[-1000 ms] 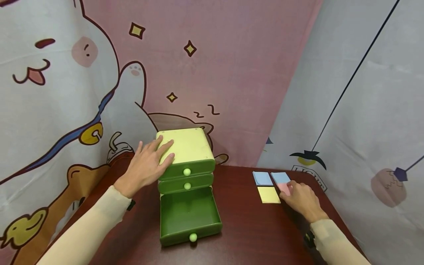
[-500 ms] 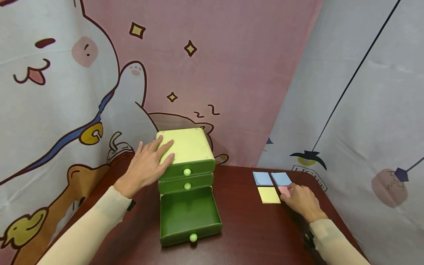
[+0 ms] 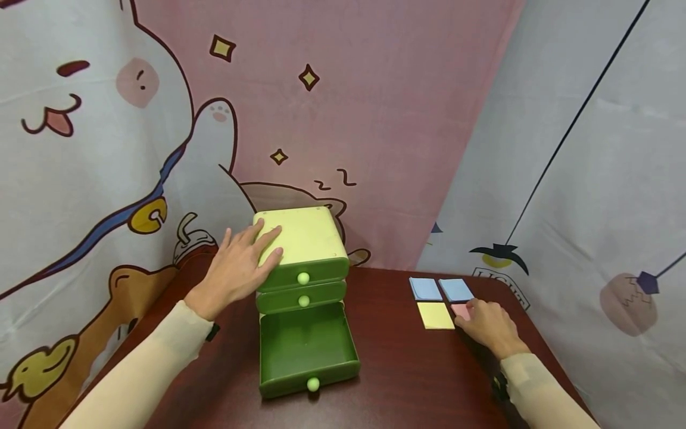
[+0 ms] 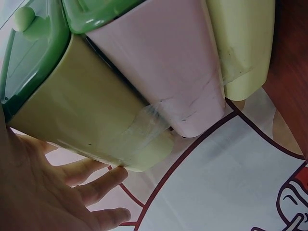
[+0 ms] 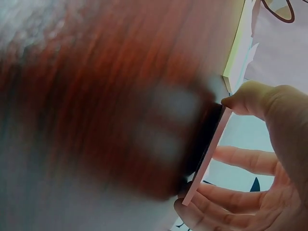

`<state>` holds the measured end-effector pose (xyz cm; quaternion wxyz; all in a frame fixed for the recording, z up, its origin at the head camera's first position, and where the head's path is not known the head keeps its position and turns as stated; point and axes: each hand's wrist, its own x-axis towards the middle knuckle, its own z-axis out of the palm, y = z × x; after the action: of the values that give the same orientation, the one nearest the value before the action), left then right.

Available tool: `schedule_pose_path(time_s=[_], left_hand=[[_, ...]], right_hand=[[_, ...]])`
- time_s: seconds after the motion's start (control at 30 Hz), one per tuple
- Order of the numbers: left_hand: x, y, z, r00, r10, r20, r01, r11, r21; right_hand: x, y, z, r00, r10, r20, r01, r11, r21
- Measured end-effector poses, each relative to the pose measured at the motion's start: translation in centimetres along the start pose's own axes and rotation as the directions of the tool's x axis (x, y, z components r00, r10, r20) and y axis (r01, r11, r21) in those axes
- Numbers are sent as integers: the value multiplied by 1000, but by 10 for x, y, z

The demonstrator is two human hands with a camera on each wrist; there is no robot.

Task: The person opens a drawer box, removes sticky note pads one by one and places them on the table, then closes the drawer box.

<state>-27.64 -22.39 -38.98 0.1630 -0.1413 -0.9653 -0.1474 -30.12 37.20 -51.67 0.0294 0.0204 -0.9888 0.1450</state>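
Observation:
My left hand [image 3: 234,269] rests with spread fingers on the yellow top of a small green-fronted drawer cabinet [image 3: 308,238]. Its bottom drawer [image 3: 308,342] is pulled out and bare inside; the two upper ones are pushed in. In the left wrist view, fingers reach along the cabinet's yellow side [image 4: 91,101]. Over at the right, my right hand [image 3: 492,326] holds a pink sticky note pad [image 3: 461,310] by its edges. The right wrist view has thumb and fingers at opposite edges of that pink pad [image 5: 208,159], low over the table.
Two blue sticky note pads [image 3: 426,289] lie side by side behind a yellow pad [image 3: 435,316], which is just left of the pink one. The dark red-brown table [image 3: 396,369] ends at a printed cloth backdrop [image 3: 375,119] behind and at both sides.
The right hand has shifted the pink pad slightly toward me, off the right blue pad, which now shows in full. The left hand and the cabinet stay as they were.

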Motion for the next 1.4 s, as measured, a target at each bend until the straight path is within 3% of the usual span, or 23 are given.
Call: schedule_pose_path(time_s=[0.27, 0.5, 0.83, 1.4], left_hand=[[0, 0, 1, 1000, 3, -2, -3, 1000, 0], [0, -1, 0, 1000, 3, -4, -3, 1000, 0], [0, -1, 0, 1000, 1, 2, -1, 1000, 2], [0, 0, 0, 1000, 0, -3, 0, 1000, 5]], right_hand=[[5, 3, -1, 1000, -24, 7, 25, 999, -42], [16, 22, 11, 998, -69, -9, 68, 997, -35], [5, 0, -4, 999, -24, 23, 25, 998, -56], [-7, -11, -12, 990, -69, -125, 62, 996, -61]])
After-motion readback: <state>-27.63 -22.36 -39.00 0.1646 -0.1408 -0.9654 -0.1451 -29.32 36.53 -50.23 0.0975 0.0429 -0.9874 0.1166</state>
